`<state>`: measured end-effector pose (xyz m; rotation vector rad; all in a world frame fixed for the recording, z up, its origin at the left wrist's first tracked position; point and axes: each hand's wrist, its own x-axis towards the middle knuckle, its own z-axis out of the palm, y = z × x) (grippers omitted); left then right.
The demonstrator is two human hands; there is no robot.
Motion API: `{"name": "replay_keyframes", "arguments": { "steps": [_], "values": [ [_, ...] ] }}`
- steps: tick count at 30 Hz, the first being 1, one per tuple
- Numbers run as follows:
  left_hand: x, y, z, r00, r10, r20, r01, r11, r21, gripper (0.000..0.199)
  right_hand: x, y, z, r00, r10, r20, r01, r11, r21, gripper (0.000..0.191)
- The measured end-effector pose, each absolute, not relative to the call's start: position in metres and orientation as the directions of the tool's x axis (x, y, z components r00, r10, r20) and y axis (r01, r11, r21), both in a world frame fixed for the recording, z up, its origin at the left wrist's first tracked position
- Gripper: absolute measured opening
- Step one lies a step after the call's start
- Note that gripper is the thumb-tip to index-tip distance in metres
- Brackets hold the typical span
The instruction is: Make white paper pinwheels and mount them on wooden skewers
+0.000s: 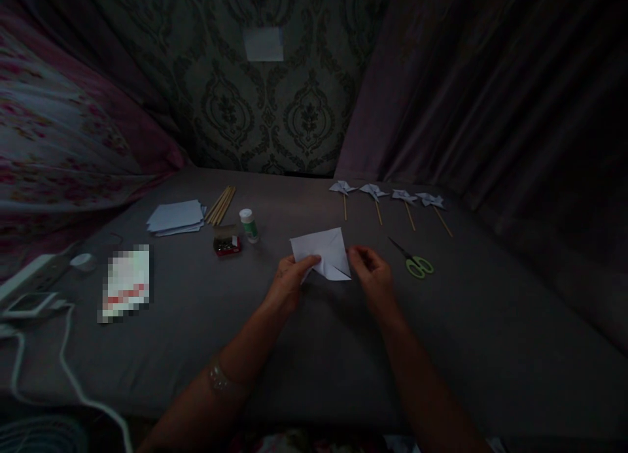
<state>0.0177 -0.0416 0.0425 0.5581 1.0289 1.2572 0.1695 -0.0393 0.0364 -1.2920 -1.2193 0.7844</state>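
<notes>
A white square of paper with cut slits is held above the table by my left hand. The left thumb presses on the paper's face near its middle, where one flap curls down. My right hand is beside the paper's right edge, its fingers curled in and the tips close to that edge. Whether those fingertips hold anything is too dark to make out. Green-handled scissors lie on the table to the right of my right hand, blades pointing up and left.
Several paper pinwheels on sticks lie at the back right. At the back left are a stack of white paper, wooden sticks, a glue stick and a small red box of pins. A power strip and cables occupy the left edge.
</notes>
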Motion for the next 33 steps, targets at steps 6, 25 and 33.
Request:
{"name": "replay_keyframes", "arguments": {
  "steps": [6,25,33],
  "values": [
    [0.019,-0.046,0.046,0.063,0.935,-0.348,-0.405,0.343,0.848,0.024,0.162,-0.045,0.043,0.004,0.987,-0.158,-0.136,-0.156,-0.978,0.043],
    [0.020,-0.045,0.050,0.059,0.897,-0.437,-0.422,0.419,0.804,0.019,0.156,-0.044,0.034,0.132,0.964,-0.232,-0.216,-0.201,-0.955,0.036],
    [0.021,-0.046,0.044,0.075,0.922,-0.381,-0.457,0.371,0.808,0.023,0.148,-0.045,0.034,0.167,0.960,-0.222,-0.294,-0.167,-0.941,0.036]
  ]
}}
